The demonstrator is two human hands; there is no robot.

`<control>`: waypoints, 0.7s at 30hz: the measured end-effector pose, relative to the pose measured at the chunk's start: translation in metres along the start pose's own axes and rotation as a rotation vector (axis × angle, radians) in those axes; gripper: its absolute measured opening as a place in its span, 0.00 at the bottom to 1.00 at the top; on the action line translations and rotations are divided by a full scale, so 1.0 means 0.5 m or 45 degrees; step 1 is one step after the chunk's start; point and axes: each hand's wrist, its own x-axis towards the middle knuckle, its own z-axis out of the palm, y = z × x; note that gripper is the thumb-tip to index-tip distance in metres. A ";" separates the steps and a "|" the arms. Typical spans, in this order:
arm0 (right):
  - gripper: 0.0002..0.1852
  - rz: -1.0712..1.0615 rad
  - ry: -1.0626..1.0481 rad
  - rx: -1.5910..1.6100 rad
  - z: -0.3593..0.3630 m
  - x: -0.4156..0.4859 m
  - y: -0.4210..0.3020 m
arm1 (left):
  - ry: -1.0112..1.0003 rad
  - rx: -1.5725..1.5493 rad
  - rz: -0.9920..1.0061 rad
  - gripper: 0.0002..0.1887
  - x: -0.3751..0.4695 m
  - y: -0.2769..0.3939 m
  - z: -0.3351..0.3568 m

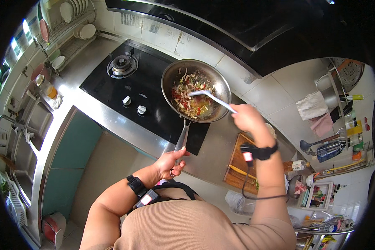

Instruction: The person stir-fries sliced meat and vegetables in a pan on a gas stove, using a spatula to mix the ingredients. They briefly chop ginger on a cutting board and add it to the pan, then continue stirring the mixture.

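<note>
A metal wok sits over the right side of the black gas hob. Sliced pale, red and green food lies in it with some liquid. My left hand grips the wok's metal handle near its end. In my right hand, at the wok's right rim, is the handle of a light-coloured spatula, whose head is among the food and slightly blurred. Both wrists wear black straps.
A wooden cutting board lies right of the hob, partly behind my right arm. Left are another burner, a bottle, a sink and a dish rack. The range hood hangs above; a bottle stands right.
</note>
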 end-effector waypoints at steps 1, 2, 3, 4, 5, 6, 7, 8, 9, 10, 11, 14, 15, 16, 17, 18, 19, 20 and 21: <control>0.19 -0.021 0.028 0.017 -0.039 -0.028 0.010 | -0.018 0.017 0.017 0.20 0.000 0.000 0.000; 0.19 0.003 -0.033 -0.035 -0.078 -0.059 0.023 | -0.016 0.023 0.019 0.21 -0.001 0.000 -0.001; 0.19 0.048 -0.115 -0.089 -0.105 -0.074 0.023 | -0.012 0.017 0.010 0.21 -0.001 0.001 -0.001; 0.19 0.092 -0.205 -0.130 -0.114 -0.075 0.011 | -0.016 0.031 0.016 0.21 0.000 0.002 -0.001; 0.19 0.151 -0.283 -0.208 -0.124 -0.076 0.004 | -0.018 0.031 0.011 0.21 0.000 0.003 -0.001; 0.19 0.093 -0.226 -0.132 -0.116 -0.064 -0.014 | -0.009 0.017 -0.009 0.21 0.000 0.002 -0.001; 0.19 0.100 -0.180 -0.112 -0.105 -0.050 -0.028 | -0.018 0.035 0.004 0.21 -0.001 0.002 -0.001; 0.19 0.097 -0.196 -0.077 -0.094 -0.036 -0.037 | -0.018 0.038 0.005 0.21 0.000 0.002 0.000; 0.19 0.210 -0.132 -0.033 -0.079 -0.020 -0.045 | -0.009 0.031 -0.005 0.21 0.000 0.002 0.000; 0.18 0.177 -0.020 -0.084 -0.079 -0.014 -0.034 | -0.010 0.042 0.003 0.21 -0.002 0.002 -0.001; 0.17 0.228 -0.026 -0.144 -0.073 -0.004 -0.025 | -0.003 0.042 0.005 0.21 -0.004 0.001 -0.002; 0.17 0.224 0.028 -0.387 -0.102 0.001 0.050 | -0.007 0.032 0.010 0.21 -0.003 0.006 -0.003; 0.17 0.170 -0.005 -0.383 -0.106 0.011 0.068 | 0.007 0.021 -0.005 0.22 -0.004 0.007 -0.004; 0.16 0.174 -0.010 -0.421 -0.106 0.028 0.080 | -0.012 0.043 0.013 0.22 -0.005 0.007 -0.005; 0.16 0.112 0.004 -0.417 -0.104 0.047 0.088 | -0.016 0.056 0.019 0.22 -0.005 0.007 -0.005; 0.17 0.092 0.028 -0.472 -0.090 0.076 0.085 | -0.009 0.058 0.015 0.22 -0.005 0.008 -0.005; 0.17 0.120 0.067 -0.485 -0.082 0.105 0.084 | -0.022 0.076 0.024 0.22 -0.006 0.010 -0.006; 0.18 0.113 0.098 -0.464 -0.072 0.135 0.083 | -0.021 0.084 0.020 0.23 -0.008 0.012 -0.007; 0.19 0.110 0.156 -0.445 -0.064 0.161 0.085 | -0.020 0.092 0.013 0.23 -0.010 0.013 -0.008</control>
